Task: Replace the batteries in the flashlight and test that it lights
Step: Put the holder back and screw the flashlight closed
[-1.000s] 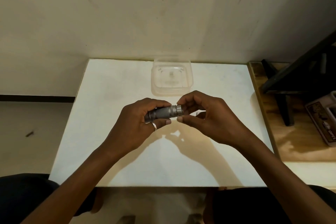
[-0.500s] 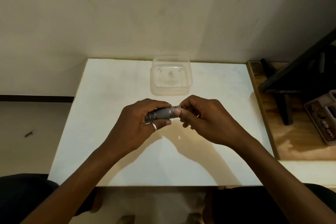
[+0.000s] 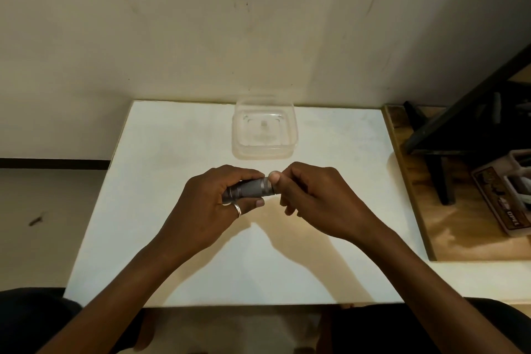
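A small grey metal flashlight (image 3: pixel 250 189) lies level above the middle of the white table (image 3: pixel 172 152). My left hand (image 3: pixel 212 204), with a ring on one finger, is wrapped around its left part. My right hand (image 3: pixel 313 201) pinches the flashlight's right end, where a silver ring shows, between thumb and forefinger. That tip is hidden under the thumb, so I cannot tell whether a cap or a battery is there. No loose batteries are visible.
A clear plastic container (image 3: pixel 264 126) stands at the back of the table against the wall. To the right lies a wooden board (image 3: pixel 448 227) with a black stand (image 3: pixel 448 135) and a labelled box (image 3: pixel 505 198).
My right-hand fingers have closed in over the flashlight's right end and shifted their grip there. The left hand and the flashlight have stayed almost in place.
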